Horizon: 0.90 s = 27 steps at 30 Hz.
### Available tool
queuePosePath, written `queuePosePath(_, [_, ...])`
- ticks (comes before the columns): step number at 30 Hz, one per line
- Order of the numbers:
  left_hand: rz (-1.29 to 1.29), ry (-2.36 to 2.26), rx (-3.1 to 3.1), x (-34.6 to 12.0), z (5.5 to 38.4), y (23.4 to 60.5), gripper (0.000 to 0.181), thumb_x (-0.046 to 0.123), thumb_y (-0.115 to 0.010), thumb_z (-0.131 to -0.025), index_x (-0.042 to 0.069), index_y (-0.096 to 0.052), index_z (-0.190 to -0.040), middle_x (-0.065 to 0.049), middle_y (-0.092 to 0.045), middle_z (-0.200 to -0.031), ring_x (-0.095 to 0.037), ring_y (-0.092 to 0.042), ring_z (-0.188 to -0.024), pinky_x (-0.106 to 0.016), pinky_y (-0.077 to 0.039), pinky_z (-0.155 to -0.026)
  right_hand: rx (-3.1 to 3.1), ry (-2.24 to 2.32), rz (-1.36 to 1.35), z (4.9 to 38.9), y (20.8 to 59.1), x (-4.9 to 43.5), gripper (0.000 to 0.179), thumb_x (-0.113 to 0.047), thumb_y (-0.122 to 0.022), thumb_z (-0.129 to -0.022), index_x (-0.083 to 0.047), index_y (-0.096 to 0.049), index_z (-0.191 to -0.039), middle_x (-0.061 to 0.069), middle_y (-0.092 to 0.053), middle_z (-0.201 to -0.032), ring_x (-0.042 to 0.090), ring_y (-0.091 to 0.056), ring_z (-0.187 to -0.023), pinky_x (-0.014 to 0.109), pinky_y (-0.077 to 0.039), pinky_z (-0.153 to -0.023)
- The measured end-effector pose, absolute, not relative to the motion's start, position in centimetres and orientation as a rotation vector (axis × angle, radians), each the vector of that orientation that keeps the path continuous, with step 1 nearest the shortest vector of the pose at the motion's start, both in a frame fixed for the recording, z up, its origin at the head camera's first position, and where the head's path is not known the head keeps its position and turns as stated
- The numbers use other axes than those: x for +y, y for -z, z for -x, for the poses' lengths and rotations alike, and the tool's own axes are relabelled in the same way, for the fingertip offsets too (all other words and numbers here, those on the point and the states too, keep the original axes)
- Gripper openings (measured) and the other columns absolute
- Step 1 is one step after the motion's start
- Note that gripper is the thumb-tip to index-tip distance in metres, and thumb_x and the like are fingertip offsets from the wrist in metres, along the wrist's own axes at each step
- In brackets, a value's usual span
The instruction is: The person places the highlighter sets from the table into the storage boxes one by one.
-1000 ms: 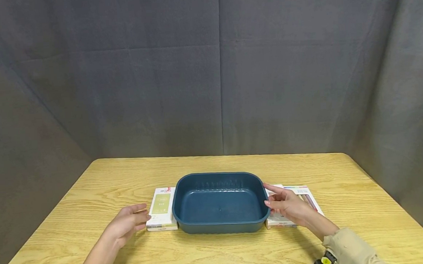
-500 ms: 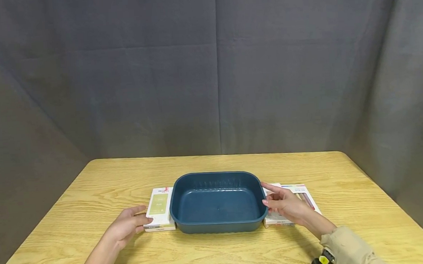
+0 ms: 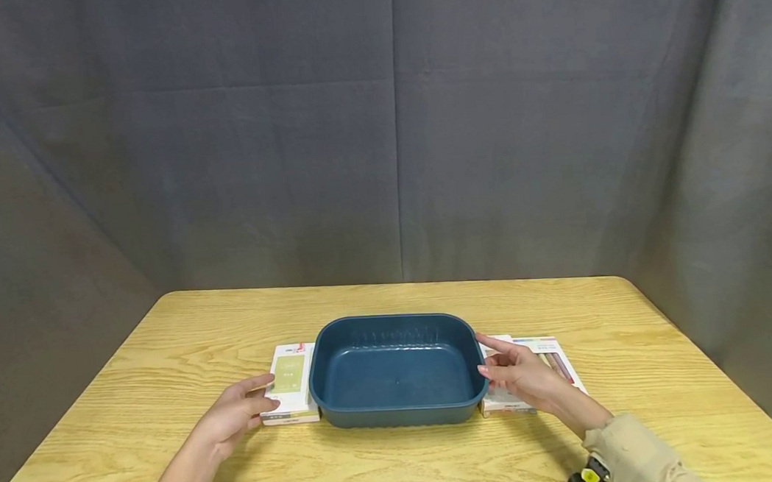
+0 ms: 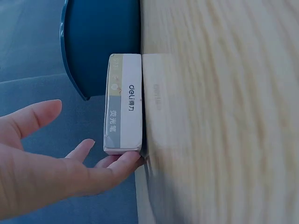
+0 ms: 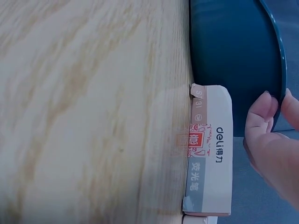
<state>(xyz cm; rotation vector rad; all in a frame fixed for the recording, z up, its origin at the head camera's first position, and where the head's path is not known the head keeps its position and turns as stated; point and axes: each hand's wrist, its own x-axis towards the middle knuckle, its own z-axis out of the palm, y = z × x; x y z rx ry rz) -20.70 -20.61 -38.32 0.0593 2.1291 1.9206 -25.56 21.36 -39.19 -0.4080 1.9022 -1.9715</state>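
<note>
We seem to be at the stage of taking hold of the flat white cardboard box with a yellow-green panel (image 3: 291,374), lying just left of the dark-blue plastic bin (image 3: 403,417). Our left hand (image 3: 232,416), thumb spread, only touches its outer side; our right hand (image 3: 530,378) pinches the bin's right rim. A firm grip would call for closing that thumb.

Bin (image 3: 402,417) smooth, glossy plastic; boxes (image 3: 289,374) printed card; tabletop (image 3: 400,465) wood-grained; curtain (image 3: 275,167) matt cloth.
</note>
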Motion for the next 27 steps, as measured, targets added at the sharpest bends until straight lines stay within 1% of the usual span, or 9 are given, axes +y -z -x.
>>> queuePosePath(2, [-0.042, -1.941, 2.111, -20.53, 20.67, 38.24, 0.063, -0.003, -0.048, -0.082, -0.017, -0.013, -0.132, -0.037, -0.001, -0.137, -0.052, -0.008, -0.123, -0.062, -0.014, -0.094, 1.901, 1.975, 0.412, 25.54, 39.17, 21.34, 0.071, -0.002, -0.058, -0.086, 0.005, -0.013, -0.140, 0.001, -0.046, -0.078, 0.012, -0.051, -0.064, 0.022, -0.046, -0.063])
queuePosePath(3, [-0.036, -1.948, 2.108, -20.50, 20.65, 38.19, 0.063, -0.002, -0.049, -0.083, -0.016, -0.014, -0.132, -0.037, -0.002, -0.137, -0.051, -0.013, -0.122, -0.063, -0.016, -0.093, 1.901, 1.976, 0.416, 25.53, 39.15, 21.35, 0.071, -0.002, -0.058, -0.085, 0.006, -0.013, -0.140, 0.001, -0.046, -0.078, 0.012, -0.051, -0.064, 0.022, -0.046, -0.063])
queuePosePath(6, [-0.043, -1.958, 2.114, -20.52, 20.60, 38.04, 0.062, -0.001, -0.049, -0.084, -0.017, -0.014, -0.133, -0.037, -0.015, -0.134, -0.045, -0.033, -0.115, -0.060, -0.026, -0.090, 1.903, 1.974, 0.442, 25.53, 39.09, 21.41, 0.072, -0.001, -0.058, -0.085, 0.007, -0.012, -0.139, 0.001, -0.046, -0.077, 0.011, -0.050, -0.063, 0.022, -0.046, -0.063])
queuePosePath(9, [-0.053, -1.968, 2.121, -20.59, 20.53, 37.83, 0.061, -0.001, -0.049, -0.085, -0.017, -0.014, -0.132, -0.034, -0.028, -0.126, -0.033, -0.048, -0.101, -0.051, -0.034, -0.087, 1.903, 1.972, 0.463, 25.52, 39.04, 21.48, 0.072, -0.001, -0.057, -0.085, 0.008, -0.011, -0.139, 0.000, -0.046, -0.076, 0.011, -0.050, -0.061, 0.021, -0.046, -0.061])
queuePosePath(12, [-0.063, -1.972, 2.116, -20.72, 20.46, 37.65, 0.061, -0.001, -0.048, -0.085, -0.018, -0.013, -0.131, -0.032, -0.027, -0.125, -0.028, -0.046, -0.100, -0.047, -0.035, -0.086, 1.902, 1.973, 0.475, 25.52, 38.98, 21.47, 0.071, 0.000, -0.056, -0.086, 0.008, -0.010, -0.139, 0.000, -0.046, -0.076, 0.010, -0.049, -0.060, 0.021, -0.045, -0.060])
queuePosePath(19, [-0.099, -1.980, 2.145, -20.87, 20.50, 37.51, 0.058, -0.006, -0.044, -0.083, -0.022, -0.012, -0.129, -0.032, -0.019, -0.124, -0.033, -0.039, -0.103, -0.036, -0.036, -0.084, 1.916, 1.973, 0.457, 25.52, 39.05, 21.26, 0.068, 0.001, -0.054, -0.087, 0.007, -0.011, -0.139, 0.001, -0.046, -0.078, 0.008, -0.044, -0.060, 0.021, -0.043, -0.060])
queuePosePath(22, [-0.103, -1.965, 2.159, -20.92, 20.56, 37.56, 0.060, -0.007, -0.045, -0.082, -0.024, -0.009, -0.127, -0.034, -0.018, -0.125, -0.037, -0.035, -0.108, -0.039, -0.034, -0.087, 1.916, 1.975, 0.445, 25.47, 39.09, 21.24, 0.068, 0.002, -0.054, -0.087, 0.006, -0.012, -0.140, 0.001, -0.046, -0.078, 0.009, -0.045, -0.061, 0.021, -0.044, -0.060])
queuePosePath(25, [-0.097, -1.944, 2.184, -20.84, 20.65, 37.60, 0.059, -0.007, -0.046, -0.082, -0.026, -0.011, -0.126, -0.035, -0.023, -0.123, -0.038, -0.036, -0.109, -0.040, -0.035, -0.089, 1.906, 1.984, 0.433, 25.44, 39.11, 21.23, 0.068, 0.002, -0.054, -0.087, 0.007, -0.012, -0.140, 0.001, -0.046, -0.079, 0.009, -0.047, -0.063, 0.021, -0.044, -0.061])
queuePosePath(27, [-0.105, -1.919, 2.215, -20.75, 20.70, 37.62, 0.057, -0.007, -0.047, -0.082, -0.027, -0.015, -0.125, -0.034, -0.029, -0.120, -0.035, -0.042, -0.106, -0.039, -0.037, -0.086, 1.889, 1.995, 0.426, 25.42, 39.15, 21.22, 0.069, 0.002, -0.054, -0.086, 0.007, -0.011, -0.140, 0.002, -0.046, -0.079, 0.010, -0.048, -0.065, 0.021, -0.045, -0.062])
